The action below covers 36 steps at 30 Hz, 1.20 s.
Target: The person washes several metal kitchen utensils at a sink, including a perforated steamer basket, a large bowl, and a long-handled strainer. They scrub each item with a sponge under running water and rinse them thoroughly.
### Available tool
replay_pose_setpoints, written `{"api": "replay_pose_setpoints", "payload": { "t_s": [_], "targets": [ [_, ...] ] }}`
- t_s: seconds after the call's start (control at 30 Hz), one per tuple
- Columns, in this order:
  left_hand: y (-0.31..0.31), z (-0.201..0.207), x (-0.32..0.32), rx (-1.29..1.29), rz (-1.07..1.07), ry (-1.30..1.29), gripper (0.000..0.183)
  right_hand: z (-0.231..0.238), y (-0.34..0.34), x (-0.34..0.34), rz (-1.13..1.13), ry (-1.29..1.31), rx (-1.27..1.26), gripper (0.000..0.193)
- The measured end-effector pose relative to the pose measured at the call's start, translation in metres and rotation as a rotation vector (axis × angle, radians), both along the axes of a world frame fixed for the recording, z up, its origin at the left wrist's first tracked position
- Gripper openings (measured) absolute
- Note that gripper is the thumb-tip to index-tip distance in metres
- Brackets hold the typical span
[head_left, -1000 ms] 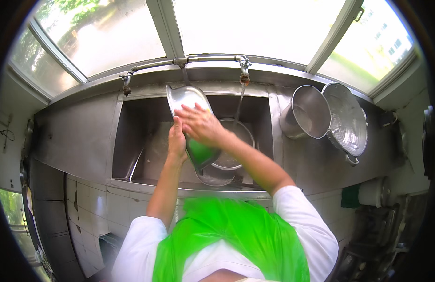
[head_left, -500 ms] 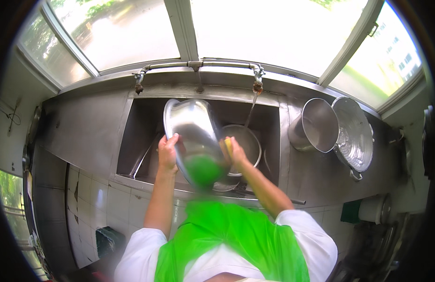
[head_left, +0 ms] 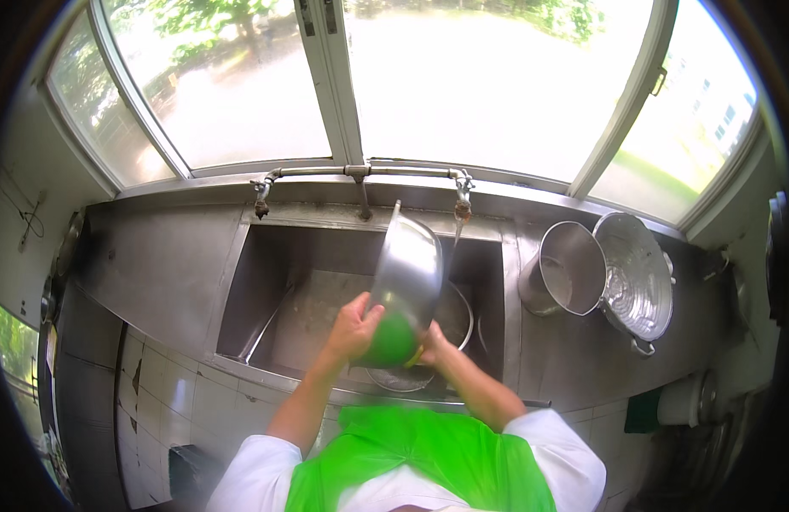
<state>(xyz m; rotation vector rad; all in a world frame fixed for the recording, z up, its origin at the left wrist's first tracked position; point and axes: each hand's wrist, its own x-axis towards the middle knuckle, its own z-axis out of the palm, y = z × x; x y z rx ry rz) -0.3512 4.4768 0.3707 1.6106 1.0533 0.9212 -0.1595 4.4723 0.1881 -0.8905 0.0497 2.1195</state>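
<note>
A shiny metal bowl (head_left: 409, 264) is tipped on its side above the sink, and the green apron is mirrored in its lower part. My left hand (head_left: 353, 328) is closed on the bowl's left rim. My right hand (head_left: 435, 343) is at the bowl's near right side, closed on a yellow sponge (head_left: 417, 354) that is mostly hidden between the fingers and the metal. Behind and to the right of the bowl, a round metal pot (head_left: 468, 324) in the sink is partly covered by it.
Water runs from the right tap (head_left: 463, 205); the left tap (head_left: 261, 205) shows no stream. The steel sink (head_left: 231, 290) holds cloudy water and another round metal vessel (head_left: 400, 379) at its near side. On the right counter stand a tall pot (head_left: 539, 277) and a wide two-handled pan (head_left: 643, 282).
The bowl has moved right and turned more edge-on. My left hand has shifted right with it, while my right hand with the sponge has come down to the bowl's lower right side.
</note>
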Motion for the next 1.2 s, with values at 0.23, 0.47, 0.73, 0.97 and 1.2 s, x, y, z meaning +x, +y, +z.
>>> {"api": "replay_pose_setpoints", "payload": {
  "t_s": [0.23, 0.47, 0.73, 0.97, 1.2],
  "targets": [
    [0.002, -0.008, -0.013, 0.243, -0.340, 0.724, 0.017, 0.094, -0.035, 0.080, -0.267, -0.343, 0.202, 0.029],
    [0.006, -0.033, -0.003, 0.619, -0.401, 0.883, 0.021, 0.161, 0.017, 0.072, 0.412, -1.424, 1.133, 0.067],
    [0.060, -0.090, -0.112, 0.440, -0.107, 0.633, 0.027, 0.133, -0.009, 0.085, 1.440, -0.916, 0.851, 0.042],
    [0.014, -0.052, -0.026, 0.702, -0.450, 0.757, 0.025, 0.129, -0.049, 0.024, 0.844, -1.007, 0.997, 0.044],
    [0.049, -0.088, -0.087, 0.490, -0.261, 0.858, 0.021, 0.102, -0.066, 0.075, 0.938, -1.358, 0.906, 0.039]
  ]
}}
